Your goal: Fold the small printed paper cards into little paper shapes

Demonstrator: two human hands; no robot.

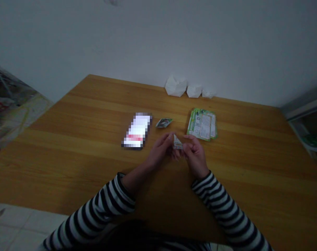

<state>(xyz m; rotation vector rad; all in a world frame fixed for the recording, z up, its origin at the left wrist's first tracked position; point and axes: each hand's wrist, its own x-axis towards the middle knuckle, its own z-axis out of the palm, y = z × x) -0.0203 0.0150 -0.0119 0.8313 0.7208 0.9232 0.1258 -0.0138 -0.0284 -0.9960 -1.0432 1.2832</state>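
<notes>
A small folded paper (pixel 177 143) with print on it is held up between both hands, above the wooden table. My left hand (pixel 162 148) pinches its left edge between thumb and fingers. On the paper's right side, my right hand (pixel 196 153) grips it the same way, fingers curled. Just beyond my left hand lies a small folded green and dark piece (pixel 164 122). Behind my right hand sits a stack of printed green and white sheets (pixel 202 123), slightly fanned.
A phone (pixel 137 131) with a lit, blurred screen lies left of the hands on the table (pixel 95 115). White folded papers (pixel 175 86) stand in a row against the wall at the table's back edge. Shelving (pixel 307 129) stands at the right.
</notes>
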